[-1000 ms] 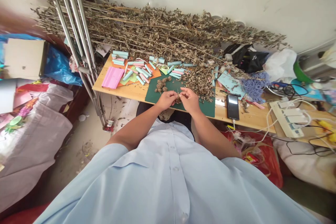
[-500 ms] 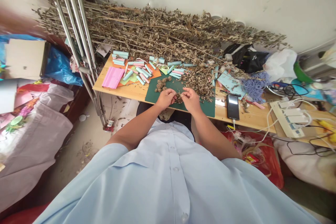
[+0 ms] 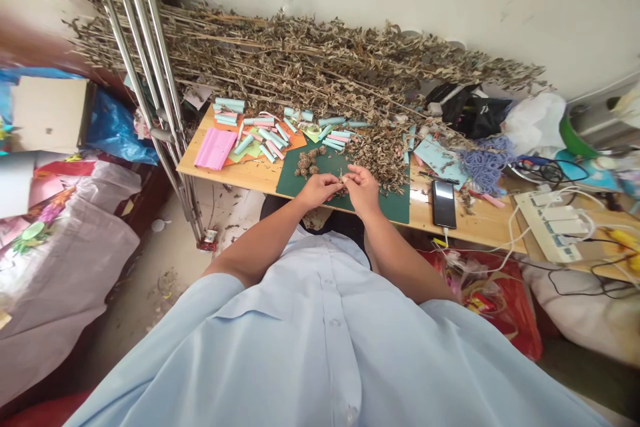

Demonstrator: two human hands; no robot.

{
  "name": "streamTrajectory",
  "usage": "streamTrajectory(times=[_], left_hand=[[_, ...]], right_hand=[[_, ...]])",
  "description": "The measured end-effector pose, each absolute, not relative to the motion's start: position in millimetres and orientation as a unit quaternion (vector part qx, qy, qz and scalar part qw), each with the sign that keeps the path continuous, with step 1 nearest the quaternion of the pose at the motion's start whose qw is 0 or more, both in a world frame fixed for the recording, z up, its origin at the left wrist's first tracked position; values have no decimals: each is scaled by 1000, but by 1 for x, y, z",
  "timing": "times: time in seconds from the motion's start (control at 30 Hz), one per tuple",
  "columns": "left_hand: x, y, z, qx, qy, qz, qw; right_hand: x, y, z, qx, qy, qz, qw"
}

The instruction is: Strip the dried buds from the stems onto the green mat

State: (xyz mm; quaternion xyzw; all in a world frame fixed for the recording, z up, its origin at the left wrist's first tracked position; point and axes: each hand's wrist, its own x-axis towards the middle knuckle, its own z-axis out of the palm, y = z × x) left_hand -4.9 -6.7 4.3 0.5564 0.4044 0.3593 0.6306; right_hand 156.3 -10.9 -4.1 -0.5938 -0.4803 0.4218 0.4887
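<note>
My left hand (image 3: 319,189) and my right hand (image 3: 362,188) meet fingertip to fingertip over the near edge of a green mat (image 3: 327,161). Both are closed in a pinch on a small dried plant sprig (image 3: 341,175), mostly hidden by the fingers. A heap of dried leaves (image 3: 381,159) lies on the mat just beyond my right hand. Several brown leaf balls (image 3: 307,162) sit on the mat beyond my left hand. Rolled paper tubes (image 3: 270,140) in blue and pink are scattered to the left, beside a pink paper pack (image 3: 215,149).
Long bundles of dried stalks (image 3: 300,53) stretch along the wall. A phone (image 3: 443,203) on a cable, purple yarn (image 3: 485,163) and a power strip (image 3: 547,227) occupy the table's right side. Metal crutches (image 3: 150,80) stand at the left table end.
My hands have come together; the left moved slightly right, and the fingertips now meet. The plant bits seen between them before are now mostly covered.
</note>
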Motion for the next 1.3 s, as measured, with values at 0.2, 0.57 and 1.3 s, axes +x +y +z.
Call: streamTrajectory(times=[0.2,0.57,1.3], left_hand=[[-3,-6,-1,549,417,368,625],[-2,-8,3,513,419,390,640],[0,-7,-2,525,439,411,602]], right_hand=[[154,-9,-5,-596,-479,426,484],[153,-11,-1,-599,-473,431,481],[152,-17,12,-601,-503,406,470]])
